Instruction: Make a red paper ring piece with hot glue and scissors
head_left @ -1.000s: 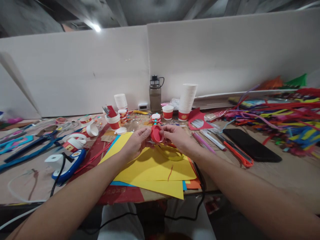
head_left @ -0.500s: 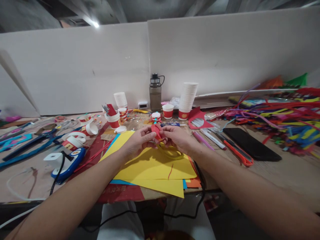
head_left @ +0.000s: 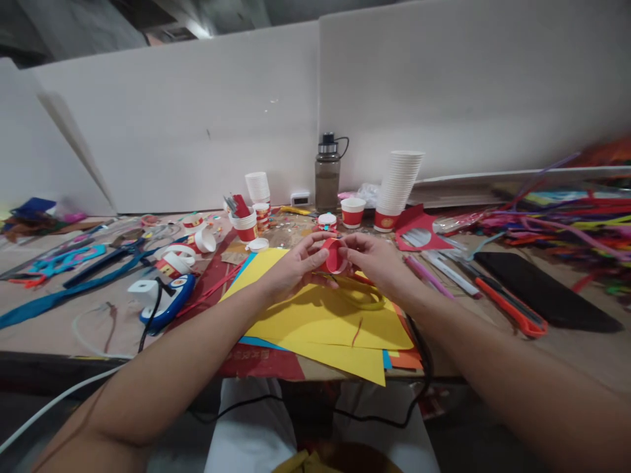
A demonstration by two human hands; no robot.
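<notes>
White panels stand behind the cluttered tabletop, with a grey ceiling at the upper left of the frame. Near the center, the person's left hand and right hand come together around a small red round piece, which is held up above a stack of yellow sheets. Both hands are nearly closed, thumbs and fingers pinching the piece from either side; the finer finger contacts are too small to make out. Blue and orange edges show beneath the yellow.

Beyond the hands, a dark bottle stands against the panels, with a red-and-white cup and a tall stack of white cups to its right. Left of center, another cup holds red and grey sticks. A blue-and-white power strip lies at the left, near tipped cups. Toward the right of the frame lie a purple pen, an orange cutter, a black phone and a blurred heap of colorful strips.
</notes>
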